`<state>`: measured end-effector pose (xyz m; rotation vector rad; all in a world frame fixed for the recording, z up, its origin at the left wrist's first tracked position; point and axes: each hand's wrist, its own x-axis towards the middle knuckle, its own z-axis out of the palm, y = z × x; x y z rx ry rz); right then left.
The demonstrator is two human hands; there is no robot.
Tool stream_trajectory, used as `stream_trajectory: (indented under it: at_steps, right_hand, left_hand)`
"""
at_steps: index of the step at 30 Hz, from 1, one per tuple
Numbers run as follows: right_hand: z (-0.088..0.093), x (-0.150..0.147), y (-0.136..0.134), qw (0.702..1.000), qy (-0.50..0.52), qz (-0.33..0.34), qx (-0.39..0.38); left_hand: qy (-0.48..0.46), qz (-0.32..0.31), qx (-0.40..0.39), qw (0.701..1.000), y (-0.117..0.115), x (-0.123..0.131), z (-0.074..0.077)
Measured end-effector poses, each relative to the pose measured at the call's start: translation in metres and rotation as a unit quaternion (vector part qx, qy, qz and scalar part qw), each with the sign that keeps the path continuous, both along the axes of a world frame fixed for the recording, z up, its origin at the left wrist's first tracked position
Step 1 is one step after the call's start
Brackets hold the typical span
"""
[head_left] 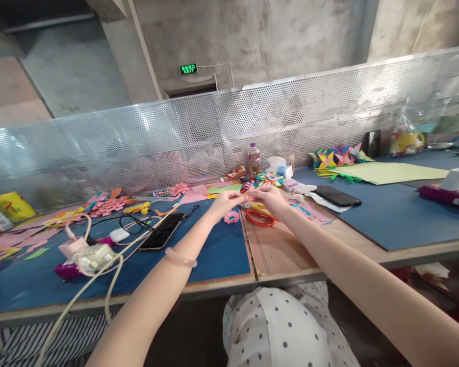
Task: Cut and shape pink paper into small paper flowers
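Observation:
My left hand [225, 203] and my right hand [271, 199] meet above the middle of the table with their fingertips pinched together. Between them shows a small pink paper piece [248, 190], partly covered by the fingers, so its exact shape is unclear. Just below the hands lies a pair of scissors [260, 219] with red-orange handles. A pink paper flower [231, 217] with a bluish centre rests beside the scissors, under my left hand. Beneath my right forearm are pink and blue paper strips [314, 214].
On the left, a phone [163, 232] lies among tangled cables and a power strip [69, 269]. A drink bottle [254, 162] stands at the back. Another phone [337, 195] and paper stars [342, 159] are to the right. A perforated metal screen [168, 137] borders the table.

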<state>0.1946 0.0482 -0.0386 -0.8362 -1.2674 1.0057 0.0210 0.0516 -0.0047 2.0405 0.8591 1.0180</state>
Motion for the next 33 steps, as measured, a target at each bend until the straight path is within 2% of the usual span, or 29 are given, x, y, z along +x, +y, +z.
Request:
stream_trajectory:
  at_steps: [7,12,19,24,29,33]
  right_hand:
    - [0.001,-0.002,-0.001,0.999,-0.027,0.028,0.017]
    - [0.003,-0.005,-0.003,0.996,-0.080,0.024,0.032]
    - [0.004,-0.007,-0.005,0.995,-0.091,0.008,0.039]
    - [0.003,-0.006,-0.005,0.996,-0.075,0.022,0.031]
    - [0.004,-0.005,-0.006,0.997,-0.072,0.000,0.036]
    - [0.003,-0.007,-0.005,0.998,-0.051,0.005,0.033]
  left_hand:
    - [-0.009,-0.015,0.010,1.000,0.008,-0.001,-0.005]
    - [0.008,0.004,0.031,0.999,0.015,-0.002,-0.008]
    - [0.039,0.046,0.051,0.997,0.012,0.001,-0.006]
    - [0.044,0.060,0.065,0.995,0.007,0.003,-0.004]
    - [0.040,0.067,0.062,0.995,-0.001,0.005,-0.001]
    - [0.048,0.076,0.089,0.992,0.002,0.005,-0.001]
